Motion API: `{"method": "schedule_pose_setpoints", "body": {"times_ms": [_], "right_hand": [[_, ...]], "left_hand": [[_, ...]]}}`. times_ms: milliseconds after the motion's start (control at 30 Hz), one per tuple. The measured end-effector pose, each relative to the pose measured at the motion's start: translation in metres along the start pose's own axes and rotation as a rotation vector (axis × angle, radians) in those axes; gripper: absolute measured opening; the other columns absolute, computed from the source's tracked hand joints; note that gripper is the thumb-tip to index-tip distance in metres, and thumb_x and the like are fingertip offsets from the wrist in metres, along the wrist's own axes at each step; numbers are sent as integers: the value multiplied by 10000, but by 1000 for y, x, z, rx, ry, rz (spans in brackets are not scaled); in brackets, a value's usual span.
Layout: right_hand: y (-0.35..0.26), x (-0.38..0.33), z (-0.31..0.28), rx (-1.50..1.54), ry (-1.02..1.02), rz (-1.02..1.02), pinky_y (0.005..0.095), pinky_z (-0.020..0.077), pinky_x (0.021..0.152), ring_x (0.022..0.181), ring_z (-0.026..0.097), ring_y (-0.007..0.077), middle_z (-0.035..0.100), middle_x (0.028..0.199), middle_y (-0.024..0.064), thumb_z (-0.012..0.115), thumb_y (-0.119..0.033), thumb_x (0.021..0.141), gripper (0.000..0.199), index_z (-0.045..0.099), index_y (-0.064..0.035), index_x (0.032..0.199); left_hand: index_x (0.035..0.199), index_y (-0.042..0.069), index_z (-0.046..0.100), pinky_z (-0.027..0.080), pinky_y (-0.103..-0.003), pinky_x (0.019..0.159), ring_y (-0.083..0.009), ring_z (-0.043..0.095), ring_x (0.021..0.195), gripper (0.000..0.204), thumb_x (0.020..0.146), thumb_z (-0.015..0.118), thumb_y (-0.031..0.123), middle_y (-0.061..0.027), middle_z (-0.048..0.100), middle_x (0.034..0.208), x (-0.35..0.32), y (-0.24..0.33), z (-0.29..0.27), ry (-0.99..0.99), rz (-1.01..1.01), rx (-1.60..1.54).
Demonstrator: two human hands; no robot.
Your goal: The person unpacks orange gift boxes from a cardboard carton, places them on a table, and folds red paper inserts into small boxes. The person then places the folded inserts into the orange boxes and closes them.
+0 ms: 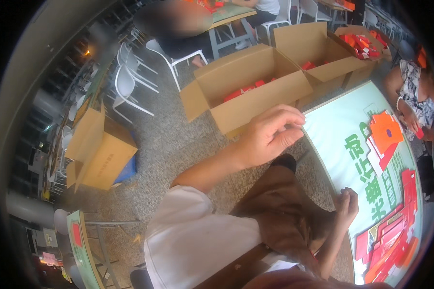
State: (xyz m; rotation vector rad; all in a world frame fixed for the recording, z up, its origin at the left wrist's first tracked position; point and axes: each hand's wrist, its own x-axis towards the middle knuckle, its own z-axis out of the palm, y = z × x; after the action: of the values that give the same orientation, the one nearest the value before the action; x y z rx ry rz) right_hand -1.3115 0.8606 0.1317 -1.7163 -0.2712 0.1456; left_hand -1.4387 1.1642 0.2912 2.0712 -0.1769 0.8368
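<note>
My left hand [272, 135] is raised at the near corner of a pale green table [325, 120], in front of an open cardboard box. Its fingers are loosely bent and apart, with nothing visible in them. My right hand [347, 206] is at the table's near edge, fingers curled in; whatever they may hold is hidden. A pile of red paper packets [393, 241] lies on the tabletop just past my right hand. Farther along the table are orange packets [386, 132], stacked over some red and white ones.
Open cardboard boxes [260, 113] with red packets inside stand beyond my left hand. Another person [407, 91] sits across the table, a red piece in hand. White chairs [125, 86] and a tall carton [103, 156] stand on the left. A small table [84, 255] is at lower left.
</note>
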Motion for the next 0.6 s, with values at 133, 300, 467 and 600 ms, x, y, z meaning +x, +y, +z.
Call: {"method": "schedule_pose_setpoints", "body": {"times_ms": [133,300,467,600], "right_hand": [[-4,-2,3,2,8,-17,268,494,653,716,588,145,656,876,101,558,-185,1008,264,623,55,1097],[-2,-2,5,25,18,-21,263,480,635,700,580,136,644,812,83,557,-178,1008,253,627,53,1083],[-3,-3,7,27,37,1,260,480,635,687,578,133,640,804,77,559,-169,1006,245,629,52,1086],[-1,-3,4,21,52,-2,260,486,639,683,579,131,635,811,73,554,-163,1006,241,634,49,1088]], "left_hand": [[1087,7,636,550,-276,777,-186,652,992,179,951,659,122,-122,633,1173,-1,1,3,-30,14,63],[1072,10,643,549,-276,763,-188,653,982,176,942,671,124,-116,639,1175,-9,-1,6,-35,-24,44],[1071,13,648,549,-276,756,-187,654,980,180,937,675,130,-113,645,1173,-7,-6,4,-29,-15,57],[1071,23,658,550,-274,749,-184,654,973,172,932,676,122,-110,648,1172,-5,-7,6,-15,-1,54]]}}
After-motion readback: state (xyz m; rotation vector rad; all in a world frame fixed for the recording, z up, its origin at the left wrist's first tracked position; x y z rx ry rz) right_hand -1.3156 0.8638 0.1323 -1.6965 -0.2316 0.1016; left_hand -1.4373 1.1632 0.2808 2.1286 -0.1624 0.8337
